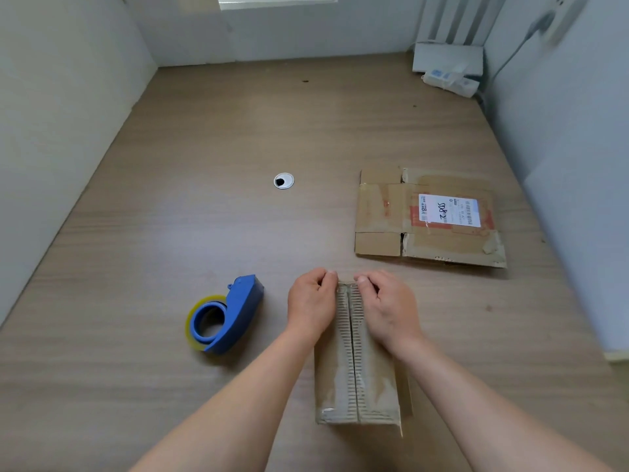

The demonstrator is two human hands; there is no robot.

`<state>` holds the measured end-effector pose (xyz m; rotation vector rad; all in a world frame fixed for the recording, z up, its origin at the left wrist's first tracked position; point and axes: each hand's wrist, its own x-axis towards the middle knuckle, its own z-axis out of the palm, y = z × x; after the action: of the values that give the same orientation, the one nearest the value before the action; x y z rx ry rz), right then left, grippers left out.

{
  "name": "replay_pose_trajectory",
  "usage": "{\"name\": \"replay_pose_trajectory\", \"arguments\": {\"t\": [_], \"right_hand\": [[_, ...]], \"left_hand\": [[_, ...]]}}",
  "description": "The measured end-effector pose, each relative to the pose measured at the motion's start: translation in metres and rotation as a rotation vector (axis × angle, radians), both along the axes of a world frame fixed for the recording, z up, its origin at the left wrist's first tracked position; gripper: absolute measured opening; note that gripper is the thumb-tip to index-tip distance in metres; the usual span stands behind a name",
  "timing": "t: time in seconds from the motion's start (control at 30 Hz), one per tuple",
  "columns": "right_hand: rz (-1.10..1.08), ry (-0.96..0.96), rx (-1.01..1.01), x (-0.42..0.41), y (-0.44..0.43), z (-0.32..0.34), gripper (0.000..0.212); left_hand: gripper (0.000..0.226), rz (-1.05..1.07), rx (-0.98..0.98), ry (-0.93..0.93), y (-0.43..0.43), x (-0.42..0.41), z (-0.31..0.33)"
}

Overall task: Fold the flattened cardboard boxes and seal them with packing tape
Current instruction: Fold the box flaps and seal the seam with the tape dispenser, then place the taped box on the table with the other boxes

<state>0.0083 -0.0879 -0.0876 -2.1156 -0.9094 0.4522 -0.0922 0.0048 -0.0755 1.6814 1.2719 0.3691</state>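
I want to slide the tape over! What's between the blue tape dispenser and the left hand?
Head view: only bare wooden tabletop lies between the blue plastic tape dispenser and the left hand pinching the brown cardboard box.

Two bare forearms reach forward from the lower edge and converge, palms down; the left hand (311, 303) and right hand (388, 310) sit side by side, just apart, fingers curled over the far end of a cardboard box (355, 383)
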Motion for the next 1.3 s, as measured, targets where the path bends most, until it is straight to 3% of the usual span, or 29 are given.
{"name": "replay_pose_trajectory", "arguments": {"t": [0.17, 0.33, 0.43, 0.5, 0.57, 0.63, 0.67, 0.73, 0.8, 0.87, 0.97, 1.03, 1.1, 1.2, 1.3], "right_hand": [[-0.139, 0.558, 0.029, 0.001, 0.0, -0.003, 0.027], [0.012, 0.648, -0.089, 0.009, -0.007, -0.014, 0.05], [0.113, 0.716, -0.19, 0.016, -0.006, -0.012, 0.088], [0.138, 0.648, -0.319, 0.021, -0.006, -0.007, 0.102], [0.128, 0.383, -0.406, 0.022, -0.008, -0.006, 0.1], [0.067, 0.113, -0.262, 0.015, -0.014, -0.007, 0.09], [0.045, 0.068, -0.165, 0.009, -0.016, -0.006, 0.078], [0.005, 0.129, -0.068, 0.002, -0.017, -0.007, 0.048], [-0.013, 0.21, -0.102, 0.003, -0.014, -0.007, 0.033], [0.021, 0.249, -0.21, 0.008, -0.013, -0.006, 0.04], [-0.04, 0.296, -0.341, 0.004, -0.023, -0.002, 0.085], [-0.11, 0.312, -0.326, -0.006, -0.036, 0.001, 0.103], [-0.163, 0.44, -0.333, -0.02, -0.049, 0.0, 0.104], [-0.237, 0.705, -0.323, -0.034, -0.056, 0.01, 0.088], [-0.207, 0.791, -0.14, -0.027, -0.052, 0.047, 0.085]], "left_hand": [[0.037, 0.084, -0.149, -0.087, 0.001, 0.003, -0.001], [0.032, 0.106, -0.231, -0.159, 0.0, 0.002, 0.0], [0.03, 0.101, -0.239, -0.166, 0.001, 0.003, -0.001], [0.028, 0.095, -0.24, -0.164, 0.002, 0.004, -0.001], [0.027, 0.081, -0.233, -0.165, 0.003, 0.003, -0.001], [0.027, 0.058, -0.216, -0.151, 0.005, 0.0, 0.0], [0.027, 0.041, -0.207, -0.139, 0.006, -0.001, -0.001], [0.025, 0.004, -0.217, -0.116, 0.007, -0.001, -0.001], [0.03, -0.026, -0.244, -0.068, 0.008, 0.0, 0.0], [0.049, -0.016, -0.308, -0.014, 0.011, -0.001, 0.0], [0.07, 0.055, -0.528, 0.023, 0.011, -0.014, 0.004], [0.074, 0.043, -0.613, 0.07, 0.006, -0.031, 0.01], [0.076, 0.036, -0.725, 0.074, -0.002, -0.048, 0.013], [0.074, 0.026, -0.88, -0.004, -0.014, -0.061, 0.026], [0.074, 0.069, -0.785, -0.224, -0.01, -0.056, 0.058]]}}
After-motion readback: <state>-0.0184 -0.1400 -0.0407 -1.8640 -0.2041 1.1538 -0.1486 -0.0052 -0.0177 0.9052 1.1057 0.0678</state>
